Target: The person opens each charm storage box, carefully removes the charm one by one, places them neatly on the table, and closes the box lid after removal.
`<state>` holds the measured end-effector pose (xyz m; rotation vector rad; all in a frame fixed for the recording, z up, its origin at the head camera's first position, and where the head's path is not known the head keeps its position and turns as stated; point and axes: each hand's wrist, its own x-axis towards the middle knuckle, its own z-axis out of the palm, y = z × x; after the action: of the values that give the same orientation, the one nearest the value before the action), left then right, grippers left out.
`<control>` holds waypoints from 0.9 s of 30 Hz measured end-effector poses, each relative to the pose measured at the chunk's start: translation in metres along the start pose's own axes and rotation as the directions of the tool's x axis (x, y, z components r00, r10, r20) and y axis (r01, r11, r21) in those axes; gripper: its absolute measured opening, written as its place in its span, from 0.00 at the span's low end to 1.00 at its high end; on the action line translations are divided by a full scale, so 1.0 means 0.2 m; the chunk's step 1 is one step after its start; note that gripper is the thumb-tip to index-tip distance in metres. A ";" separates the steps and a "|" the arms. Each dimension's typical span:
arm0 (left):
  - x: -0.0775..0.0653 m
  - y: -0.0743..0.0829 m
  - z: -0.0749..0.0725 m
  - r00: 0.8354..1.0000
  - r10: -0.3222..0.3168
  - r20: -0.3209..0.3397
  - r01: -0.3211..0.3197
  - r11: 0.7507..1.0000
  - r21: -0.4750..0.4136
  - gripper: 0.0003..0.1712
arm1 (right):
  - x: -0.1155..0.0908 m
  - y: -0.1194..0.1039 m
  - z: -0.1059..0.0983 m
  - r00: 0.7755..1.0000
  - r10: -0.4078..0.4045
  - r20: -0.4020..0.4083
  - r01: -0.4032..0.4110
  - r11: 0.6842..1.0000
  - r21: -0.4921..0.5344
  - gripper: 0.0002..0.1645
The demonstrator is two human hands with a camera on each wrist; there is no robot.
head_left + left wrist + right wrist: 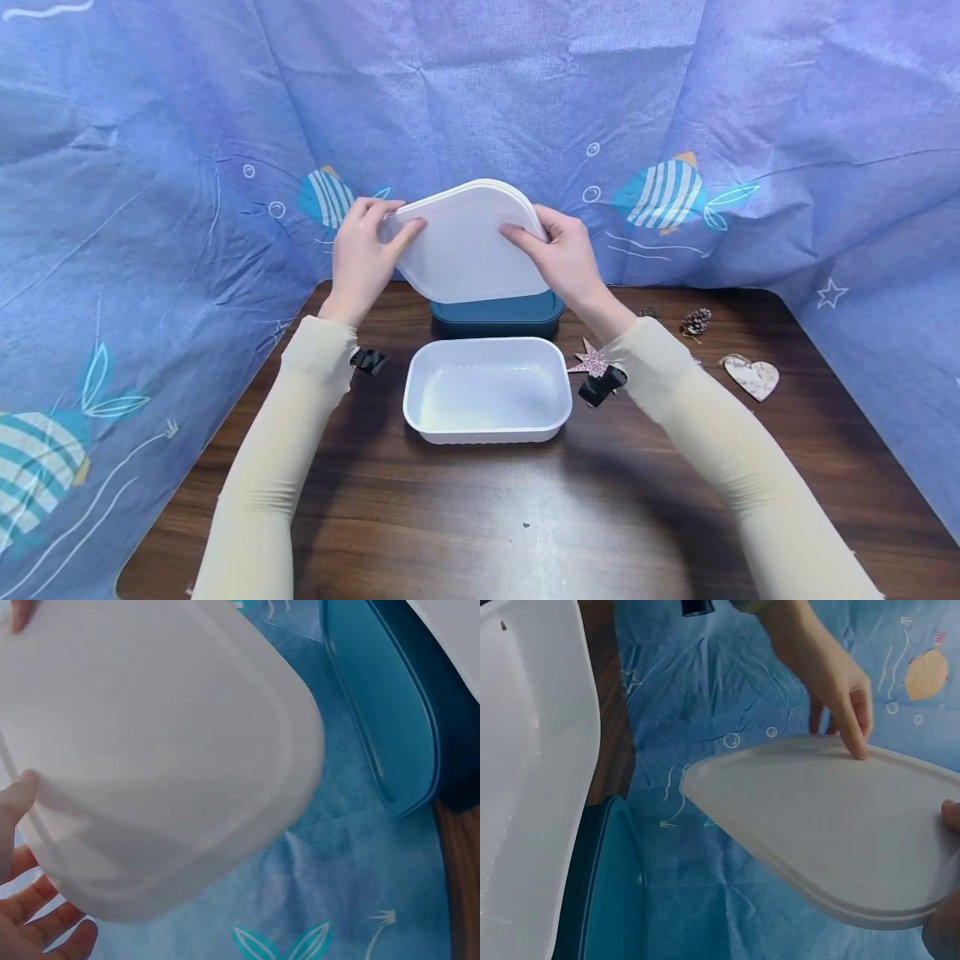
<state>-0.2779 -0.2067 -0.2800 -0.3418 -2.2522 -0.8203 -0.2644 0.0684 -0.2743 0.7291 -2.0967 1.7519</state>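
Note:
Both hands hold up a white rounded-corner lid (472, 250), tilted in the air above the table. My left hand (367, 250) pinches its left edge, thumb on the near face and fingers behind, as the left wrist view also shows. On the opposite edge, my right hand (562, 254) pinches the lid in the same way. Below it stands a white rectangular box (487, 392) with its top uncovered and its inside bare. Behind that box sits a dark blue lidded box (498, 315), partly hidden by the raised lid.
On the right of the brown wooden table (465, 517) lie a pink glittery star (591, 360), a pinecone (696, 322) and a heart ornament (752, 377). Blue fish-print cloth (487, 100) hangs behind the table and along both sides.

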 end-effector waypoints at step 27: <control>-0.15 0.04 0.06 0.996 0.010 -0.087 -0.065 0.746 -0.663 0.25 | -0.16 0.06 -0.14 0.978 0.153 -0.144 -0.109 0.955 0.276 0.32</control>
<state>-0.2601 -0.1933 -0.3038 -0.6665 -1.7935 -1.5859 -0.2465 0.1027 -0.2955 0.5001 -1.8594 2.1176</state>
